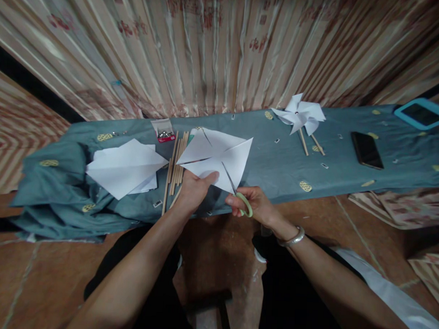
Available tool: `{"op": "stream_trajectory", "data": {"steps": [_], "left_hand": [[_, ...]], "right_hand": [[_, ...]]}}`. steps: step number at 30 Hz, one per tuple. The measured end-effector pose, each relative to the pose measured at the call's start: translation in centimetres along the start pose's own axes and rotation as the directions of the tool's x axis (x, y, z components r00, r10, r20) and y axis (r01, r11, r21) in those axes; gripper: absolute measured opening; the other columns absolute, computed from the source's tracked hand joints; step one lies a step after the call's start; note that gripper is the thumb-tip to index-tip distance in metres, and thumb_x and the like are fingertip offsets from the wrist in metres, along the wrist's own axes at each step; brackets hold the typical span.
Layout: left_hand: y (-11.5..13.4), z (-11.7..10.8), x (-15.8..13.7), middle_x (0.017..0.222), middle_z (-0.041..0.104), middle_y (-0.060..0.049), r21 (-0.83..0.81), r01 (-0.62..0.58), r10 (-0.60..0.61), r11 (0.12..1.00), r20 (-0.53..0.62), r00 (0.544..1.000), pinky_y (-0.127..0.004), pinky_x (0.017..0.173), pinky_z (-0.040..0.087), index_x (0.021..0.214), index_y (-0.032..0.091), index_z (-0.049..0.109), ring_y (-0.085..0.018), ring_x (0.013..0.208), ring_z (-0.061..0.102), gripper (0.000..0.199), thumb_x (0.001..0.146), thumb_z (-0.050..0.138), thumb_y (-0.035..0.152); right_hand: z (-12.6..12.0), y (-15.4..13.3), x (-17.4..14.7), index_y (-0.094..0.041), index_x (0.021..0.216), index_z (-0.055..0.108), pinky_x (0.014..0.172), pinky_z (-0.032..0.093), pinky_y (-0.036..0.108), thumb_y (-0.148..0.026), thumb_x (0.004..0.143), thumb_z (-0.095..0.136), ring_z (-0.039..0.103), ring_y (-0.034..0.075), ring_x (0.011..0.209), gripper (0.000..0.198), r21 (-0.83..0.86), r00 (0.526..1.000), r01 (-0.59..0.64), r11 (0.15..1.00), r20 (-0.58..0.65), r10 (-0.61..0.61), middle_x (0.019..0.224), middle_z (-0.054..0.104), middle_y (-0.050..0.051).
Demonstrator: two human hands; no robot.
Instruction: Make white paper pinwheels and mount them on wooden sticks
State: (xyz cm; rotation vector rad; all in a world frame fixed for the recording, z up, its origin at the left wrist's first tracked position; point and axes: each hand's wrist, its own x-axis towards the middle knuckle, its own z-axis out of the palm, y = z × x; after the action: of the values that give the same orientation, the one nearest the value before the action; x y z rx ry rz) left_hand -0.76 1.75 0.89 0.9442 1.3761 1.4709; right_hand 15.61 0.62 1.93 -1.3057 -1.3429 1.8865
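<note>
A square sheet of white paper (220,152) is held over the cloth, with slits running inward from several of its corners. My left hand (195,190) pinches its near edge, thumb on top. In my right hand (252,204) is a pair of scissors (244,200) with light green handles, its blades at the sheet's near corner. More white sheets (127,166) lie in a loose stack to the left. Between stack and held sheet are several thin wooden sticks (175,168), partly covered by the paper.
A small red-and-white box (165,130) of shiny metal pins sits behind the sticks. White paper pinwheels (301,114) on sticks lie to the right, then a black phone (367,149) and a blue-framed tablet (423,114). A pleated curtain (209,54) hangs behind the blue-green cloth (266,171).
</note>
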Motion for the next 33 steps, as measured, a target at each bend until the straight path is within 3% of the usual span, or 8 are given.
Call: {"op": "stream_trajectory", "data": {"steps": [7,17,33], "left_hand": [[0.04,-0.11,0.03,0.091,0.072,-0.007,-0.005,-0.011,0.011,1.0,0.028,1.0,-0.036,0.088,0.049,0.09,0.015,0.066,-0.022,0.089,0.065,0.034,0.059,0.073,0.025],[0.54,-0.1,0.29,0.086,0.071,-0.006,-0.034,-0.006,0.007,0.999,0.021,1.0,-0.034,0.083,0.05,0.082,0.015,0.067,-0.021,0.083,0.064,0.028,0.056,0.074,0.026],[0.18,0.08,-0.21,0.088,0.07,-0.005,-0.05,0.045,-0.043,0.998,0.041,0.998,-0.036,0.082,0.05,0.086,0.016,0.066,-0.021,0.079,0.065,0.033,0.056,0.076,0.027]], "right_hand": [[-0.24,0.41,0.0,-0.017,0.054,0.059,0.044,0.039,0.02,-0.063,0.055,0.078,0.05,0.006,0.043,0.05,-0.049,1.0,0.021,0.999,0.01,-0.021,0.047,0.059,-0.003],[-0.48,0.86,0.08,-0.016,0.074,0.066,0.047,0.04,0.021,-0.06,0.061,0.078,0.052,0.008,0.048,0.047,-0.016,0.996,0.044,0.999,0.08,-0.042,0.056,0.062,-0.002],[-0.25,0.12,-0.06,-0.016,0.057,0.062,0.045,0.04,0.02,-0.059,0.052,0.082,0.051,0.007,0.045,0.048,-0.026,1.0,0.008,1.0,0.029,-0.008,0.05,0.06,-0.003]]}}
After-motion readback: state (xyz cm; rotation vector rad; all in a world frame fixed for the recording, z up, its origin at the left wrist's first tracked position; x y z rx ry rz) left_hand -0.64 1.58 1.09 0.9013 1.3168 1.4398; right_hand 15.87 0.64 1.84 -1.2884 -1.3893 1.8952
